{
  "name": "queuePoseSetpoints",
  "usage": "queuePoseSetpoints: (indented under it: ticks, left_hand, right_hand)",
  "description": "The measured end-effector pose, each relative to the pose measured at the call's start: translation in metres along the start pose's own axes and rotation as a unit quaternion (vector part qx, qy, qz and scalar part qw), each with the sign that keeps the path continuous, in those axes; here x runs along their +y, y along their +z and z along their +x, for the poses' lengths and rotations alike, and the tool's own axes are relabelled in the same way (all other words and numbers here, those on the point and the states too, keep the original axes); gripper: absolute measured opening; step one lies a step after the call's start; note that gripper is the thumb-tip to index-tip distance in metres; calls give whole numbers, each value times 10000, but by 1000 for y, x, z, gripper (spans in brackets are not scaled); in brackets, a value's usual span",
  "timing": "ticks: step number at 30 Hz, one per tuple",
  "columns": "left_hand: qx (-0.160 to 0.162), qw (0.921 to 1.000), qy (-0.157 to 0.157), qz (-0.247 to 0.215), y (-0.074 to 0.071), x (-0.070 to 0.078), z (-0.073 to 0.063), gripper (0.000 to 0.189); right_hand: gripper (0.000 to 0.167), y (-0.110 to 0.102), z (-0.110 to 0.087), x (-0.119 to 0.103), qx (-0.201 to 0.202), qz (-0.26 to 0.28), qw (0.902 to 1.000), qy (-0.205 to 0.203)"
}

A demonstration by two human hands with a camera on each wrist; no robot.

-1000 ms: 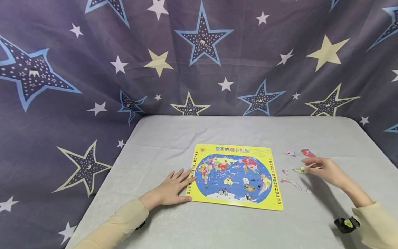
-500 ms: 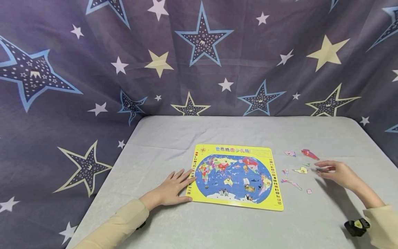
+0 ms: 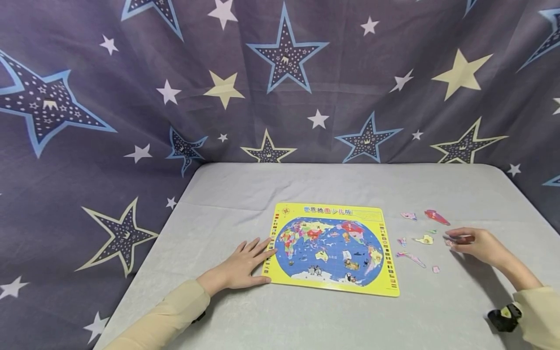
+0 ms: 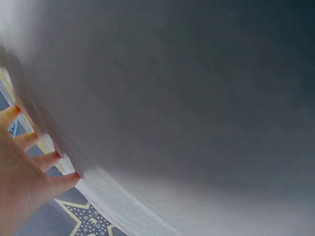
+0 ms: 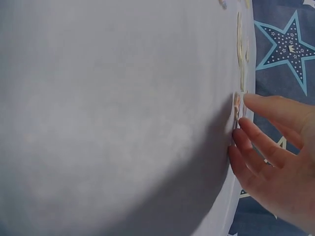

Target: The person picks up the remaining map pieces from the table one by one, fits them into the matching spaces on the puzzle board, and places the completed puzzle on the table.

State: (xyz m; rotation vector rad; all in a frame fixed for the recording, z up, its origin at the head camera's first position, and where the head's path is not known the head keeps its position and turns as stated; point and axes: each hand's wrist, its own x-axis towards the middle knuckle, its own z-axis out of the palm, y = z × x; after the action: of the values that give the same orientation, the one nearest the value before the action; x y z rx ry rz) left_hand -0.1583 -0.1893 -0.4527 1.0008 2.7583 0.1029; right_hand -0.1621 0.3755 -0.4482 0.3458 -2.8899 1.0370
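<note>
A yellow-bordered world map puzzle board point(image 3: 330, 288) lies on the table in the head view. My left hand point(image 3: 238, 267) rests flat at its left edge, fingers spread, with the fingertips on the border. Right of the board, my right hand point(image 3: 479, 247) is low over the table, thumb and fingers at a small reddish puzzle piece point(image 3: 449, 241). In the right wrist view, that puzzle piece point(image 5: 237, 104) shows between the thumb tip and index fingertip; the hand partly hides it. Nearest to this hand lie a yellow piece point(image 3: 424, 239) and a small green piece point(image 3: 432, 231).
Other loose pieces lie between board and right hand: a red one point(image 3: 436, 217), a pink-and-purple one point(image 3: 409, 215), a small one point(image 3: 402, 241), a long thin one point(image 3: 411, 259) and a small pink one point(image 3: 435, 269). A star-patterned curtain point(image 3: 306, 131) hangs behind the grey-covered table point(image 3: 245, 194).
My right hand has drawn back to the right from over the yellow and green pieces, uncovering them, and its fingertips are now at the reddish piece. The left hand stays put.
</note>
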Motion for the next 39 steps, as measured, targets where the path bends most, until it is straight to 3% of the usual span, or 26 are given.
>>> queuePoseSetpoints:
  ticks: [12, 28, 39]
  left_hand:
    - [-52, 10000, -39, -37, 2, -1, 1, 74]
    - [-67, 9999, -12, -112, 1, -1, 0, 73]
    - [-94, 9998, -35, -177, 0, -1, -1, 73]
  right_hand:
    - [28, 2, 5, 10, -119, -144, 9998, -104]
    - [27, 2, 7, 9, -428, -132, 9982, 398]
    - [26, 1, 7, 10, -450, -104, 9980, 425]
